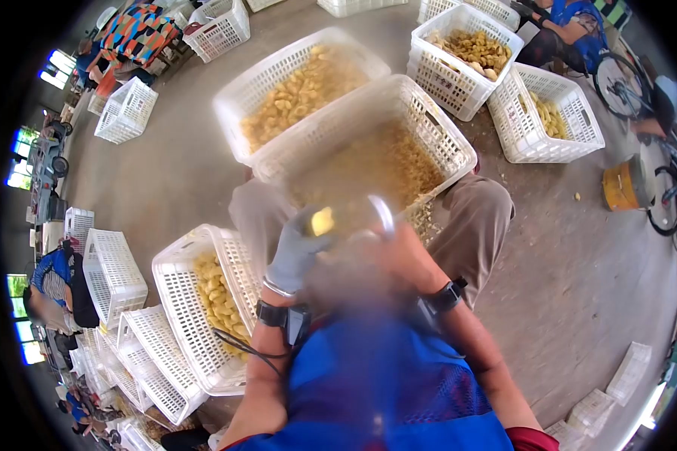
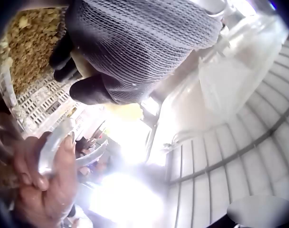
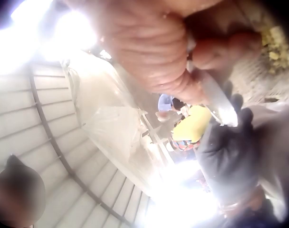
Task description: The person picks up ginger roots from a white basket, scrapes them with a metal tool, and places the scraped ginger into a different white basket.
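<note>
Angle curved silvery metal blade, gripped in bare right hand, clear of grey-gloved left hand pinching rounded yellow piece.

1. Right hand and curved blade: blurred in the head view.
2. Yellow piece: partly covered by the left hand.
3. Middle crate: near wall lost in blur.
4. Far crate: cut off by the top edge.
</note>
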Tool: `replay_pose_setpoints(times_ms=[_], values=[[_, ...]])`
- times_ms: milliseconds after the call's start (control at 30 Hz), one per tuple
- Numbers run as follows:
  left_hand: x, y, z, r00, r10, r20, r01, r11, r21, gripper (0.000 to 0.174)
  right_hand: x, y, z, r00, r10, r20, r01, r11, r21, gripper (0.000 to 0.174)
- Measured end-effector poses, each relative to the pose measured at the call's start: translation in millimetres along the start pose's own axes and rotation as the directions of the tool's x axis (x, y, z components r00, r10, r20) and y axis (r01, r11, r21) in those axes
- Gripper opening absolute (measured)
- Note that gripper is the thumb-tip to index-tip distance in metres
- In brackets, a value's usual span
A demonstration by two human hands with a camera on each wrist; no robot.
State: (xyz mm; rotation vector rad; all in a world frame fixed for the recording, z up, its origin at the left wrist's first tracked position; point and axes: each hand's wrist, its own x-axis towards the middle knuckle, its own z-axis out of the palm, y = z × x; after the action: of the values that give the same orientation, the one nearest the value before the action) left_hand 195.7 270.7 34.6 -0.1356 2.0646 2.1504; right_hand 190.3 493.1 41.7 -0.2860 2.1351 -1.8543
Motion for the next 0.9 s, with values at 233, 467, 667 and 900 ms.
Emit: replay_pose_setpoints(times_ms=[233,467,667,900], values=[[-5,-12,12,0.943,0.332,-0.02,-0.212,0.648,0.732,0.052,-6,2,-35,0.94,-0.33,0.085,0.334,0.843,-0.422,0.022],[-8,0,29,0.951,0.308,0.001,-0.203,0.625,0.754,0.052,-2,29,-17,0.934,-0.335,-0.127,0.327,0.942,-0.077,0.024],[-6,18,28,0.924,0.281,0.26,-0.381,0.741,0.554,0.064,6,13,-10,0.938,0.325,-0.122,-0.213,0.816,0.538,0.033],[-12,48,49,0.879,-0.386,0.278,0.408,0.913,-0.023,0.052,0,-4,-19,0.955,0.274,-0.115,-0.16,0.801,0.576,0.031]])
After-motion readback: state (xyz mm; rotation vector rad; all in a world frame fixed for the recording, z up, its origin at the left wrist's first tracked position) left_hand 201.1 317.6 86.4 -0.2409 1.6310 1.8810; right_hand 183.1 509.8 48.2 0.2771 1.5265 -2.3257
